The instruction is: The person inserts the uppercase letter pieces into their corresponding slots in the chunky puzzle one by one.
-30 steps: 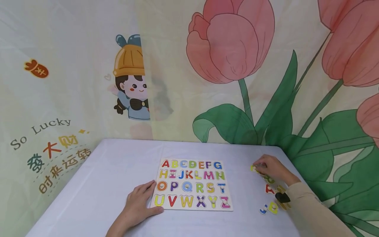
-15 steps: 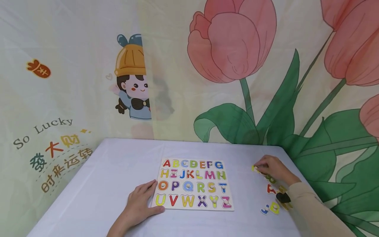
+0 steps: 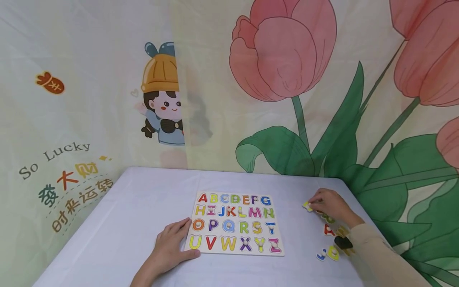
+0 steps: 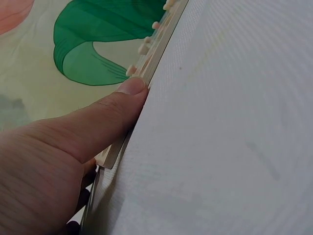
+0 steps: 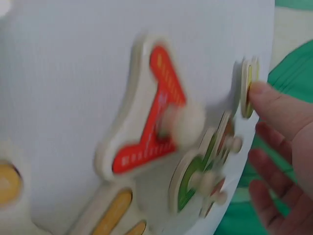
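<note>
Near the right side of the white table, my right hand [image 3: 331, 204] pinches a small yellow letter piece [image 3: 306, 205] between thumb and fingertips. In the right wrist view, the thumb touches the edge of this yellow piece [image 5: 246, 93]; which letter it is, I cannot tell. My left hand [image 3: 168, 247] rests at the near left corner of an alphabet puzzle board [image 3: 233, 255], fingers along its left side. In the left wrist view, the left thumb [image 4: 112, 115] lies straight against the board's edge [image 4: 159, 58]. Knobbed letters fill some slots; others show no knob.
Close to my right forearm lie more knobbed letters: a red A [image 3: 328, 230], a green piece [image 3: 328, 219], a blue J [image 3: 321, 255] and a yellow piece [image 3: 333, 252]. A black object [image 3: 343, 240] sits by the right wrist. A printed curtain [image 3: 215, 79] hangs behind the table.
The yellow letter piece in my right fingers has shifted and turned slightly, now showing more of itself left of the fingertips. The left hand and board stay put; the head view drifts a little.
</note>
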`<state>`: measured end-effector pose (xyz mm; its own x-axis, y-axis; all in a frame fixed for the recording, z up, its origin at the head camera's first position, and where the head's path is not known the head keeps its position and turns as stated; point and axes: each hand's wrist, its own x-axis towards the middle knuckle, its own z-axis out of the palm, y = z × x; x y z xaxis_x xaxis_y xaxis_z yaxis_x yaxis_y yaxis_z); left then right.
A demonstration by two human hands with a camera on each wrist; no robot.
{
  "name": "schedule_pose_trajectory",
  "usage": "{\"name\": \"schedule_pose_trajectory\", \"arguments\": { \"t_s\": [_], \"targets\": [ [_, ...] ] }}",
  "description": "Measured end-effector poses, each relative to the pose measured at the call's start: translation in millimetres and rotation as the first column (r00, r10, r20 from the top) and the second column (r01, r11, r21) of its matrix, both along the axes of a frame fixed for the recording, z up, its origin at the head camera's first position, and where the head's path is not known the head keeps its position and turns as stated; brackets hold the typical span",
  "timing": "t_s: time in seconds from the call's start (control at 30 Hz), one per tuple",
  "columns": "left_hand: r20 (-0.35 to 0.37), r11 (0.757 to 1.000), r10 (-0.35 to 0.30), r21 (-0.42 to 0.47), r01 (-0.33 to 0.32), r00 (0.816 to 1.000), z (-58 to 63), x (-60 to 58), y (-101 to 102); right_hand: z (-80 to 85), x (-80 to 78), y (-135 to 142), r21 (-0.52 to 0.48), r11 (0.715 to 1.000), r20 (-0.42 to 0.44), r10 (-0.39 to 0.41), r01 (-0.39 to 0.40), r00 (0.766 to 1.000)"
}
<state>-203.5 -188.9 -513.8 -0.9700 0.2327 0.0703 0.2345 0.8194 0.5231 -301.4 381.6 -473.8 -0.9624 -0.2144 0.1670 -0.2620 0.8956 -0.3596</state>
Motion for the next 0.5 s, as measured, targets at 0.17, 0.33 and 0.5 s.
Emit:
{"name": "schedule_pose_trajectory", "arguments": {
  "t_s": [0.17, 0.33, 0.5],
  "targets": [
    [0.006, 1.000, 0.003, -0.001, -0.003, 1.000, 1.3, 0.9, 0.2, 4.9, 15.1, -18.0, -0.028, 0.995, 0.028, -0.098, 0.099, 0.995],
    [0.014, 1.000, 0.008, -0.014, -0.008, 1.000, 2.1, 0.3, 0.2, 5.5, 27.8, -30.8, -0.032, 0.983, 0.054, -0.180, 0.181, 0.982],
    [0.008, 1.000, 0.008, -0.025, -0.007, 1.000, 1.7, -0.5, 0.0, 4.2, 37.6, -41.0, -0.053, 0.976, 0.059, -0.208, 0.211, 0.976]
  ]
}}
